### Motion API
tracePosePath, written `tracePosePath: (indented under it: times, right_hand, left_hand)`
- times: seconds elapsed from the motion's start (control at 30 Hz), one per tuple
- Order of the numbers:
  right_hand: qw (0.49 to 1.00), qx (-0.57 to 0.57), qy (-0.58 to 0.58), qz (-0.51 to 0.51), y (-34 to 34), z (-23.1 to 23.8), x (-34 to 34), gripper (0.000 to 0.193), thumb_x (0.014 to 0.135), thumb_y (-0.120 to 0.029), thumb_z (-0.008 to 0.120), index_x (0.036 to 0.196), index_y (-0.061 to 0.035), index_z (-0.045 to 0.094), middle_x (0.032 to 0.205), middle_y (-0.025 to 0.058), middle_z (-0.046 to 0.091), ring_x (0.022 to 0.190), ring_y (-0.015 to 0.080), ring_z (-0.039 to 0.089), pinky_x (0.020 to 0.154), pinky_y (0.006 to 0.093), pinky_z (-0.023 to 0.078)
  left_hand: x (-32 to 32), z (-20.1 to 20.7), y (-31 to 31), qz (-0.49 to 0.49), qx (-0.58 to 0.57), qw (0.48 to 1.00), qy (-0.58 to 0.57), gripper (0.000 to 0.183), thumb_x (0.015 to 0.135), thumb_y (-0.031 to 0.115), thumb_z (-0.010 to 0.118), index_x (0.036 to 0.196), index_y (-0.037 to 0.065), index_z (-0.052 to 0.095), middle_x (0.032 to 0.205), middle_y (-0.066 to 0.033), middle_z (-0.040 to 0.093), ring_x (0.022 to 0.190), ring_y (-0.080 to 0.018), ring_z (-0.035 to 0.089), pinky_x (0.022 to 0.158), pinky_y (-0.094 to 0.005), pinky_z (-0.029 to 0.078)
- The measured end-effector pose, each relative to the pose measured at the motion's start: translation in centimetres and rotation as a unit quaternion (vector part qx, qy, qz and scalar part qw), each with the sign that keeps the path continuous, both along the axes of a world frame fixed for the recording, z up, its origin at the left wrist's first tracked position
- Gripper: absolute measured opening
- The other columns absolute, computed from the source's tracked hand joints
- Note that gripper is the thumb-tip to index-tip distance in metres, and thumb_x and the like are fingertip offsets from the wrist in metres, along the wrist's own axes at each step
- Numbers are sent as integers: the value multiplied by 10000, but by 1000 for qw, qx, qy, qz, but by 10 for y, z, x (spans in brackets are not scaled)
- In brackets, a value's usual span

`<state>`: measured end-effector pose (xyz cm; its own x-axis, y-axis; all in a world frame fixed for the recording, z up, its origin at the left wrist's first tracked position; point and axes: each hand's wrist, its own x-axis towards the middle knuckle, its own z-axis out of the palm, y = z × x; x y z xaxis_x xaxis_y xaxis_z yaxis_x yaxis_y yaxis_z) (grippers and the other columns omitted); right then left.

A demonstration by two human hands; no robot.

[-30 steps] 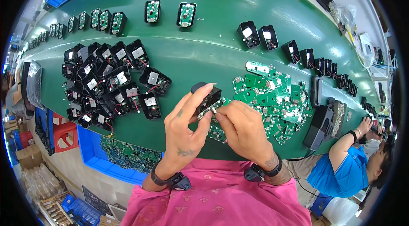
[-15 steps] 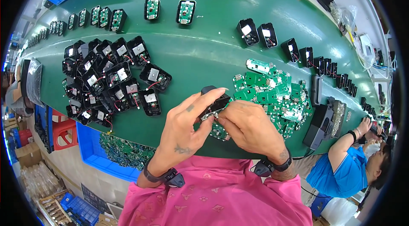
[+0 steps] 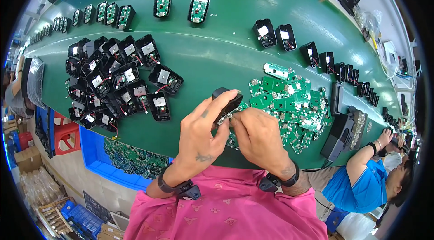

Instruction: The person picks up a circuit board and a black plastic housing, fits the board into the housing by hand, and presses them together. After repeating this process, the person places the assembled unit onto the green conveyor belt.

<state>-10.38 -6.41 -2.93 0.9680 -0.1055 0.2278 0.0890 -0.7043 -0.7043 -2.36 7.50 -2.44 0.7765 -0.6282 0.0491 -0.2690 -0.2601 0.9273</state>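
Observation:
A black plastic housing [image 3: 229, 105] is tilted in my left hand [image 3: 199, 134], whose thumb and fingers close round it. At its lower edge a small piece of circuit board [image 3: 224, 119] shows by the thumb. My right hand [image 3: 260, 134] is pinched against that same edge, and whatever lies between its fingertips is hidden. Just right of the hands spreads a loose pile of green circuit boards [image 3: 294, 109]. On the left lies a cluster of open black housings [image 3: 127, 76], with silver metal blocks and thin red wires inside.
Housings with boards fitted [image 3: 199, 10] form a row at the back left. Open black housings [image 3: 285, 37] line the right. A blue bin [image 3: 94, 158] of boards stands below the table's left edge. A black device [image 3: 337, 136] and a person in blue [image 3: 359, 185] are at the right.
My right hand has drawn slightly left and its fingers are bent more tightly at the housing's edge. The housing is tipped a little more upright in my left hand.

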Motion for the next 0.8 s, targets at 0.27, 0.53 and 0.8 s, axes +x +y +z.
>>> tracePosePath:
  times: [0.27, 0.53, 0.8]
  right_hand:
    - [989, 23, -69, -131, -3, -7, -3, 67, 891, -50, 643, 905, 11, 620, 793, 132, 641, 673, 283, 634, 586, 372, 480]
    - [928, 320, 49, -182, -20, -10, -19, 85, 944, -59, 646, 915, 18, 624, 764, 24, 652, 602, 48, 547, 524, 195, 415]
    - [909, 385, -11, -162, -22, -18, -17, 143, 940, -82, 655, 839, 14, 625, 715, -12, 575, 609, 36, 508, 515, 199, 383]
  left_hand:
    - [5, -6, -2, 15, -112, 967, 227, 582, 838, -130, 605, 1389, 9, 481, 1292, -142, 560, 948, -190, 692, 729, -263, 600]
    - [8, -1, -5, -50, -94, 961, 254, 619, 794, -144, 645, 1372, 40, 519, 1323, -137, 545, 912, -183, 712, 719, -241, 605]
    - [2, -3, -24, -25, -106, 966, 236, 583, 818, -169, 577, 1359, 46, 534, 1294, -133, 563, 903, -204, 726, 699, -243, 605]
